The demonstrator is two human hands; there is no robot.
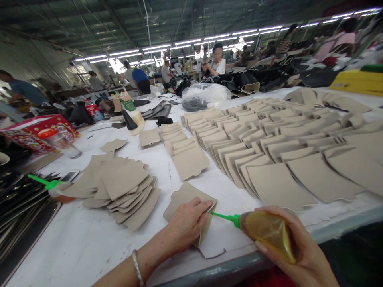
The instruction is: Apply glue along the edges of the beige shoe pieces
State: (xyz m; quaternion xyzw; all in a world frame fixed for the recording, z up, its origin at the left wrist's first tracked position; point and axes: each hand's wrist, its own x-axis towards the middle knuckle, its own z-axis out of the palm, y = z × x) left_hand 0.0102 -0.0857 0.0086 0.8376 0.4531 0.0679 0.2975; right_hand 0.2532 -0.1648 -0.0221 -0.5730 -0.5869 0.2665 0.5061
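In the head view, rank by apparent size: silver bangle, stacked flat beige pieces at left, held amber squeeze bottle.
1. Stacked flat beige pieces
2. Held amber squeeze bottle
3. Silver bangle

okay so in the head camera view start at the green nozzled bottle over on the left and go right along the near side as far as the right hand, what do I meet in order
Left-side bottle → pile of beige pieces → left hand → amber squeeze bottle → right hand.
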